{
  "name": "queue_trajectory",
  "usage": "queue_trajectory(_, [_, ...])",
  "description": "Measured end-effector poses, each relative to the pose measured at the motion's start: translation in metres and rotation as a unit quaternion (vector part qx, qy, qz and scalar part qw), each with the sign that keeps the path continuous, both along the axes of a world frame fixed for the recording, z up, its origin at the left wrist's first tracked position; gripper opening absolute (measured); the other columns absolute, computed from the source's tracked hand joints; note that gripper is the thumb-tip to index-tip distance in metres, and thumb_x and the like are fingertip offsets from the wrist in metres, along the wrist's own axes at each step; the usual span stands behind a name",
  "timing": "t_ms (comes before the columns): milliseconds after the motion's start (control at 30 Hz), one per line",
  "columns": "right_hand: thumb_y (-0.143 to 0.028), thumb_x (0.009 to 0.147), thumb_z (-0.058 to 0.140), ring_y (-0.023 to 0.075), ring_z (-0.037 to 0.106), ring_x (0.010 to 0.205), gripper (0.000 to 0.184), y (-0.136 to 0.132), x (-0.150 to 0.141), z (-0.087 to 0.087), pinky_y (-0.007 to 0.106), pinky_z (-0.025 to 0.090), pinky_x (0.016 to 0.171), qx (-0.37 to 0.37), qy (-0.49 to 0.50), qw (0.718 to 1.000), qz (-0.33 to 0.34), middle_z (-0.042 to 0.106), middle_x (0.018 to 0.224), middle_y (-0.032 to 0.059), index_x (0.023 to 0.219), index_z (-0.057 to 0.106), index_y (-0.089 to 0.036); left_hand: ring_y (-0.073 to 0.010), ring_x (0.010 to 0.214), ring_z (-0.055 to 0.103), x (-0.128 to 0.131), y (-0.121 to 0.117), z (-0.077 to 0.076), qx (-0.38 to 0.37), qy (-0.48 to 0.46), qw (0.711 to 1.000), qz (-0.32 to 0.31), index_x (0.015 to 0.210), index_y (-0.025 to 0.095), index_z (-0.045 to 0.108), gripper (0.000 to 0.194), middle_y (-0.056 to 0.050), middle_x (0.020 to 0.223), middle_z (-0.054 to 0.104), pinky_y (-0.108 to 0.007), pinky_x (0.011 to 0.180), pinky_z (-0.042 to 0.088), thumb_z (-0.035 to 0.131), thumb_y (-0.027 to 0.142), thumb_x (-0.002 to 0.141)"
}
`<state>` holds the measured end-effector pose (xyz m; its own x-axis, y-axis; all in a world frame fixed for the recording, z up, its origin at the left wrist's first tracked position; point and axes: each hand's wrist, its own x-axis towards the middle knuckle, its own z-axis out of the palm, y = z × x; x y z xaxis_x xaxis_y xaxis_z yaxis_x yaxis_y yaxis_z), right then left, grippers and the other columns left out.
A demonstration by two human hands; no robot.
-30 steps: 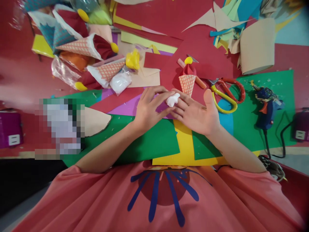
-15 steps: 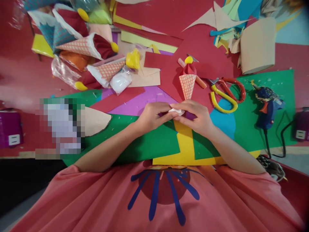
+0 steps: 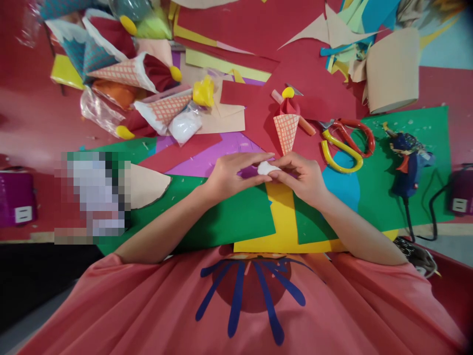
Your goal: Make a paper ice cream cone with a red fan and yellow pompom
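Note:
A small white lump of soft material [image 3: 266,168] is pinched between the fingertips of both my hands above the coloured paper sheets. My left hand [image 3: 231,176] comes in from the left with its fingers closed on the lump. My right hand [image 3: 301,176] meets it from the right, fingers curled round the same lump. Just beyond my hands lies a small paper ice-cream cone [image 3: 287,129] with a red scoop and a yellow ball on top.
Red-and-yellow scissors [image 3: 345,144] and a blue glue gun [image 3: 406,160] lie to the right on a green sheet [image 3: 424,197]. More paper cones [image 3: 125,71], a bag of white stuffing [image 3: 185,125] and paper scraps crowd the back. A beige cutout [image 3: 148,183] lies at left.
A second ago my right hand lay open, palm up, with the white lump on its fingers. It has since turned and closed, and both hands now pinch the lump.

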<state>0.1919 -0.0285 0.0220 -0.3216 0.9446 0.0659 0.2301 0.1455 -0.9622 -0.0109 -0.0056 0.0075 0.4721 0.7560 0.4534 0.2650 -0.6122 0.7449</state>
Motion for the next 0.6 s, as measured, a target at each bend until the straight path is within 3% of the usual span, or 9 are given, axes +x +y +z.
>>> queue_trajectory(133, [-0.041,0.09,0.063,0.0111,0.07,0.078,0.024,-0.0014,0.0003,0.0005,0.022,0.055,0.068,-0.019,0.026,0.999,-0.003,0.074,0.093,0.0017,0.1,0.069,-0.02,-0.0138,0.089,0.076,0.0009,0.0006,0.0022,-0.037,-0.005,0.999,0.025,0.106,0.018,0.074,0.034,-0.006,0.101,0.079,-0.019,0.08,0.059,0.068,0.044,0.084])
queue_trajectory(267, [-0.043,0.085,0.069,0.0098,0.069,0.072,0.049,-0.0027,-0.0003,-0.0015,0.021,0.055,0.061,-0.001,0.036,0.999,-0.011,0.072,0.099,0.001,0.127,0.053,-0.025,-0.0108,0.078,0.075,0.002,0.001,0.006,-0.065,-0.022,0.996,0.056,0.096,0.018,0.075,0.029,-0.004,0.091,0.08,-0.015,0.07,0.057,0.069,0.043,0.084])
queue_trajectory(333, [-0.04,0.082,0.073,0.0124,0.071,0.081,0.047,-0.0017,-0.0004,-0.0024,0.024,0.058,0.07,0.056,-0.007,0.998,-0.008,0.072,0.104,0.0021,0.124,0.056,-0.025,-0.01,0.074,0.075,0.0029,0.0006,0.0073,-0.074,-0.017,0.996,0.055,0.09,0.017,0.075,0.027,-0.003,0.086,0.08,-0.014,0.067,0.056,0.068,0.043,0.085])
queue_trajectory(433, [-0.032,0.085,0.07,0.0166,0.071,0.096,0.029,0.0006,0.0001,-0.0024,0.029,0.058,0.083,0.139,-0.076,0.987,0.011,0.074,0.106,0.0048,0.112,0.064,-0.022,-0.0103,0.073,0.075,0.0032,0.0002,0.0075,-0.077,0.003,0.996,0.041,0.086,0.018,0.076,0.03,-0.003,0.083,0.08,-0.015,0.068,0.056,0.063,0.046,0.088])
queue_trajectory(600, [-0.031,0.089,0.065,0.0154,0.072,0.087,0.018,0.0019,0.0013,-0.0004,0.027,0.058,0.076,0.151,-0.107,0.983,0.012,0.076,0.098,0.0048,0.103,0.066,-0.02,-0.0119,0.076,0.076,-0.0006,0.0009,0.0041,-0.038,0.037,0.998,0.019,0.092,0.019,0.076,0.045,-0.005,0.084,0.08,-0.016,0.069,0.056,0.05,0.056,0.092])
